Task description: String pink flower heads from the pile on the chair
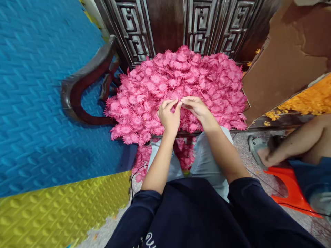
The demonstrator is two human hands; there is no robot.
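Navy shirt (199, 213); pink flowers (178, 81) heaped on bench (169, 29), probably wooden; blue mat (46, 103) beside.

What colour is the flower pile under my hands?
The flower pile is pink, with paler centres on many blooms; it shows best in the head view.

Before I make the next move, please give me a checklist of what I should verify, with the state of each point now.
1. Left grip over the pink flower pile: ok.
2. Right grip near the left one, fingertips close together: ok.
3. Piece secure between the fingertips: cannot tell, too small to see.
4. Orange flowers off the visible pink pile, behind the cardboard: ok.
5. Floor free of pink flowers: not ok, some lie below.
6. Neighbour's foot away from both grips: ok.
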